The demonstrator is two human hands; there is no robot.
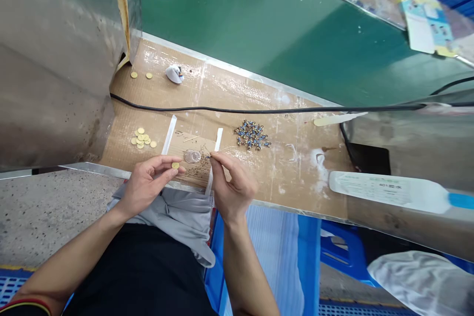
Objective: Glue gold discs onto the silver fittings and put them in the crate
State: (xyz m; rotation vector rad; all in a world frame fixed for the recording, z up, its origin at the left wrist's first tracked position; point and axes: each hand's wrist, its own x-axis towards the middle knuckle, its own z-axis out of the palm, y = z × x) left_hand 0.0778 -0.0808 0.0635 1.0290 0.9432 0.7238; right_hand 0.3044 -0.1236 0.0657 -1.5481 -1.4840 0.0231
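While the left hand pinches a small gold disc between thumb and forefinger, the right hand closes its fingertips narrowly on a tiny blue piece, too small for its long axis to be made out. Round and seemingly flat, the disc shows no clear long axis; it sits just left of a clear round dish, near the middle of the frame. On the cardboard sheet, a loose pile of gold discs lies left of the hands, and a larger heap of blue-and-gold charms lies to their right. Both piles remain well stocked, and no finished piece can be made out, so much appears left. Two stray gold discs lie toward the upper left, beyond a black cable.
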